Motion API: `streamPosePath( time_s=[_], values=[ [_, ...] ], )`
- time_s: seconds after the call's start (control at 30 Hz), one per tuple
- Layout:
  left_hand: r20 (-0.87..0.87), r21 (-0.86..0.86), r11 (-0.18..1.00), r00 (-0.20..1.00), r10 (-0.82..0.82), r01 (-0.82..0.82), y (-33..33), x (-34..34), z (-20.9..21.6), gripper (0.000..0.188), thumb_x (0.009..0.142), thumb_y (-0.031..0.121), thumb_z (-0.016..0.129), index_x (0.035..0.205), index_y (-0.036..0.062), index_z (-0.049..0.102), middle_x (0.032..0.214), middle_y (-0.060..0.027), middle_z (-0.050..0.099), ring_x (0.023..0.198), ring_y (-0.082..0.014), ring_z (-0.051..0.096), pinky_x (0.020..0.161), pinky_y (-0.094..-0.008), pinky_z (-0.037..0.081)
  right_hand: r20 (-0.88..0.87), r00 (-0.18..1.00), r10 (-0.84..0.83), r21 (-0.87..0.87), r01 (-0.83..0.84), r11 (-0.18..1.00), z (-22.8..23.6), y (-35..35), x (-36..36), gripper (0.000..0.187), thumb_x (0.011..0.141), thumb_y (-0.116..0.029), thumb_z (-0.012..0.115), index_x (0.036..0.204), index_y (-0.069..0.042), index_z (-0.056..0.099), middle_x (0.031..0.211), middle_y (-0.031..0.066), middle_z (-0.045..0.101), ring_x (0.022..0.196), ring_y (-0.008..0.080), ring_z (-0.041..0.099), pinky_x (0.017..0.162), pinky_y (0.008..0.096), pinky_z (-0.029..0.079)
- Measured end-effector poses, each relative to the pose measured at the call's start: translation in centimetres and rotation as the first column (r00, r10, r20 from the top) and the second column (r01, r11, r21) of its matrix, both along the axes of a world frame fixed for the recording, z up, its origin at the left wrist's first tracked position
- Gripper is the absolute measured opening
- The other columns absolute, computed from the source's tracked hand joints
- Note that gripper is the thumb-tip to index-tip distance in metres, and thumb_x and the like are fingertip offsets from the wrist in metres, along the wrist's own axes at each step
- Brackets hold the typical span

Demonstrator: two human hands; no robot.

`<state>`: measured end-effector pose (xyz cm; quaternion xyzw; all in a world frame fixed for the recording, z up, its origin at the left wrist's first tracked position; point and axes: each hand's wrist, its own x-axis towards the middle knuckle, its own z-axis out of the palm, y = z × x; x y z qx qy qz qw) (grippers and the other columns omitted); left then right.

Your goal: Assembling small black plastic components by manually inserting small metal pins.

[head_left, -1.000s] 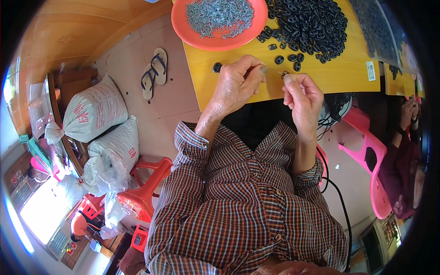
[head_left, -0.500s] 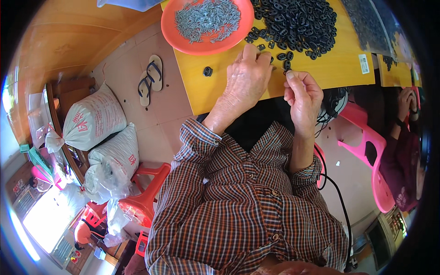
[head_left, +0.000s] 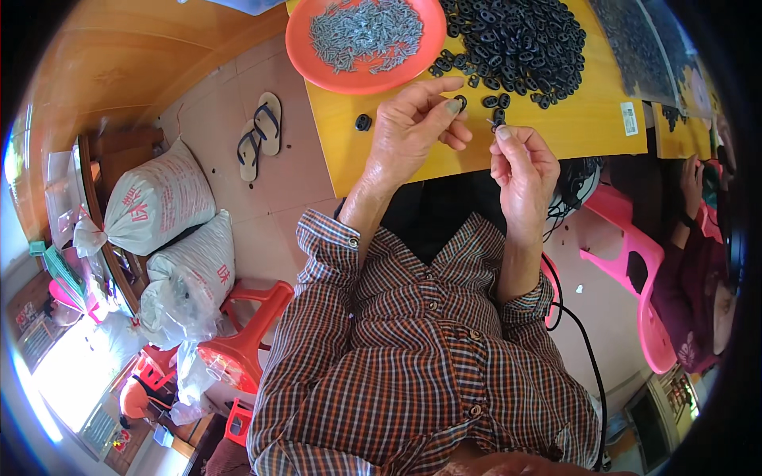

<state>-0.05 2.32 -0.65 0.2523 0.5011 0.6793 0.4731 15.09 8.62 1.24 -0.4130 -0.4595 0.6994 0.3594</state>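
While the right hand [head_left: 524, 161] has thumb and forefinger pinched together on a small part [head_left: 490, 121], the left hand [head_left: 406, 131] sits just across from it, thumb and forefinger apart. Thin metal end pokes out of the right pinch toward the left; rest of that part is hidden by the fingers. One black piece [head_left: 462, 102] is right at the left thumb tip. Can't tell from here if it's gripped or lying on the yellow table [head_left: 587, 131].

Progress, my read: early or mid-batch, plenty left. Big heap of black pieces [head_left: 520, 44] lies beyond the right pinch, a few strays [head_left: 503, 101] just past its fingertips. Red plate [head_left: 349, 85] beyond the left hand holds lots of metal bits [head_left: 361, 36]. Single black lump [head_left: 363, 122] lies left of the left hand, apart from the heap; might be a done one, too small to confirm.
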Motion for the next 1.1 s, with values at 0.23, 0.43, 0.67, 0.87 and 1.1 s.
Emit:
streamPosePath(
  time_s=[0.23, 0.43, 0.67, 0.87, 1.1],
  values=[
    [0.192, 0.079, 0.996, 0.979, -0.061, 0.047, -0.8, -0.4, -0.4, 0.029, 0.09, -0.001, 0.056, 0.12, -0.0053, 0.057, 0.091, -0.0107, 0.065, 0.074, -0.0168, 0.068, 0.065, -0.0256, 0.058, -0.02, 0.999, 0.035, -0.001, -0.035, 0.999, 0.3, -0.5, -1.0, 0.014, 0.09, -0.012, 0.061, 0.082, -0.001, 0.061, 0.07, 0.0021, 0.059, 0.048, 0.0025, 0.042, 0.043, 0.0167, 0.03],
    [0.166, 0.085, 0.994, 0.983, -0.077, 0.063, -1.0, -0.5, -0.5, 0.03, 0.089, -0.002, 0.058, 0.119, -0.0069, 0.056, 0.092, -0.011, 0.065, 0.074, -0.0166, 0.068, 0.066, -0.0259, 0.058, -0.015, 0.999, 0.037, 0.007, -0.037, 0.999, 0.6, -0.7, -1.7, 0.014, 0.09, -0.013, 0.062, 0.083, -0.001, 0.061, 0.069, 0.0017, 0.058, 0.049, 0.0031, 0.043, 0.043, 0.0169, 0.029],
    [0.256, 0.136, 0.987, 0.959, -0.123, 0.09, -1.3, -1.0, -0.8, 0.031, 0.091, -0.002, 0.055, 0.122, -0.0033, 0.055, 0.098, -0.013, 0.065, 0.08, -0.0184, 0.067, 0.069, -0.0282, 0.057, 0.02, 0.998, 0.052, 0.01, -0.052, 0.999, 0.7, -1.0, -2.2, 0.013, 0.091, -0.012, 0.061, 0.083, -0.001, 0.061, 0.069, 0.0012, 0.057, 0.049, 0.0039, 0.043, 0.043, 0.017, 0.029],
    [0.362, 0.202, 0.977, 0.922, -0.14, 0.069, -1.5, -1.1, -1.0, 0.03, 0.092, -0.002, 0.054, 0.122, -0.002, 0.056, 0.1, -0.012, 0.064, 0.083, -0.0168, 0.065, 0.071, -0.028, 0.056, 0.013, 0.998, 0.053, 0.031, -0.054, 0.998, 0.9, -1.1, -2.5, 0.013, 0.091, -0.012, 0.061, 0.084, -0.001, 0.061, 0.068, 0.0006, 0.056, 0.051, 0.0041, 0.043, 0.045, 0.0166, 0.031],
    [0.234, 0.162, 0.986, 0.969, -0.079, 0.041, -1.5, -0.9, -1.5, 0.027, 0.091, -0.002, 0.056, 0.118, -0.0009, 0.06, 0.092, -0.0086, 0.065, 0.077, -0.0134, 0.065, 0.071, -0.0258, 0.055, 0.015, 1.0, 0.028, 0.067, -0.029, 0.997, 1.2, -1.3, -2.8, 0.011, 0.09, -0.011, 0.062, 0.087, -0.001, 0.061, 0.074, 0.0024, 0.06, 0.054, 0.004, 0.045, 0.047, 0.0168, 0.034]
  ],
)
